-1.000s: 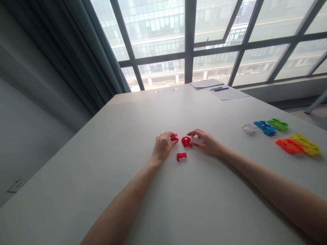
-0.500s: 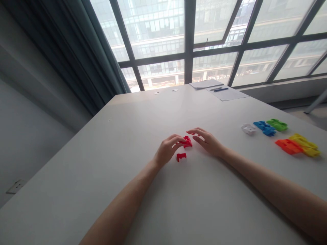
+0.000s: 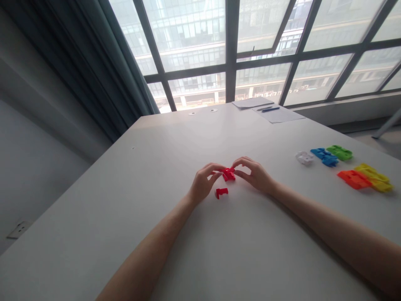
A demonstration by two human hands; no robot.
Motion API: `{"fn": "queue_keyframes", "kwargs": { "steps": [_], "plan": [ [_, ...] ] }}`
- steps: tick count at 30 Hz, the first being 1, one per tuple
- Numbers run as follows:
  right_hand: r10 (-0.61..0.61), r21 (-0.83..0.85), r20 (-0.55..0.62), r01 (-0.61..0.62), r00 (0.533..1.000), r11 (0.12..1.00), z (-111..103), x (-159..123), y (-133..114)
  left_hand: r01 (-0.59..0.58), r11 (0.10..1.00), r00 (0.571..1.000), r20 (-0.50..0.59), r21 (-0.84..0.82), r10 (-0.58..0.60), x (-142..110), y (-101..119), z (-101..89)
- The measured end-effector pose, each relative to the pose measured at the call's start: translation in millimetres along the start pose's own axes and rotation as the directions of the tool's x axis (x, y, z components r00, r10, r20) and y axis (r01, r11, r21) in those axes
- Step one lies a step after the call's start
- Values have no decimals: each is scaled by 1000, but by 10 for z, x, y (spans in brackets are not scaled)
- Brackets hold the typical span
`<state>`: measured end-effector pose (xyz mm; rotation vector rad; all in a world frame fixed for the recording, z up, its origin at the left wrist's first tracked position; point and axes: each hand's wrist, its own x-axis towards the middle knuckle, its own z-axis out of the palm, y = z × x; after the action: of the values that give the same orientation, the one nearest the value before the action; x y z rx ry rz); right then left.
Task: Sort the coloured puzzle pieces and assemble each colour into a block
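Observation:
Red plastic pieces (image 3: pixel 229 175) lie close together at the middle of the white table (image 3: pixel 175 142), between my two hands. My left hand (image 3: pixel 205 179) pinches a red piece from the left, its fingertips partly over the group. From the right, my right hand (image 3: pixel 252 173) has its thumb and forefinger closed on the upper right end of a red piece. Whether both hands hold the same piece I cannot tell. A separate notched red block (image 3: pixel 222 192) rests on the table just nearer to me, touched by neither hand.
To the right lie white pieces (image 3: pixel 304 157), blue pieces (image 3: pixel 325 157), green pieces (image 3: pixel 340 152), orange pieces (image 3: pixel 354 179) and yellow pieces (image 3: pixel 376 179). Paper sheets (image 3: pixel 282 116) with a pen (image 3: pixel 270 109) are at the far edge, by the window.
My right hand has moved slightly left and closed its thumb and forefinger on a red piece. My left fingers have shifted a little; the separate red block stays put.

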<state>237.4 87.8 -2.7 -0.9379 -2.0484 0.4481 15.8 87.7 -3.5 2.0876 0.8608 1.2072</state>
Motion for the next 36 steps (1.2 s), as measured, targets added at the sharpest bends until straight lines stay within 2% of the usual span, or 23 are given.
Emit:
{"fn": "queue_keyframes", "kwargs": {
  "steps": [5, 14, 20, 25, 30, 33, 36],
  "plan": [
    [25, -35, -78, -28, 997, 999, 19, 6, -4, 79, 988, 997, 11, -134, -78, -2, -16, 10],
    [17, -55, -51, -20, 999, 998, 50, 8, -46, 24, 999, 1000, -15, -23, -24, -9, -38, 17],
    [35, -67, -45, -37, 998, 997, 66, 12, -10, 52, 998, 997, -67, 43, -49, -1, -82, 31],
    [74, -83, -62, -79, 995, 993, 94, 7, 42, 127, 958, 984, -153, 258, -89, -4, -122, 6],
    [79, -135, -20, -81, 997, 988, 106, 9, 66, 260, 826, 962, -213, 500, -173, -13, -113, -30],
    [73, -183, 19, -68, 997, 981, 117, 6, 81, 305, 767, 952, -208, 565, -225, -11, -92, -35],
    [95, -228, 21, -88, 995, 970, 128, 0, 98, 310, 751, 951, -192, 584, -243, -13, -80, -34]
  ]
}}
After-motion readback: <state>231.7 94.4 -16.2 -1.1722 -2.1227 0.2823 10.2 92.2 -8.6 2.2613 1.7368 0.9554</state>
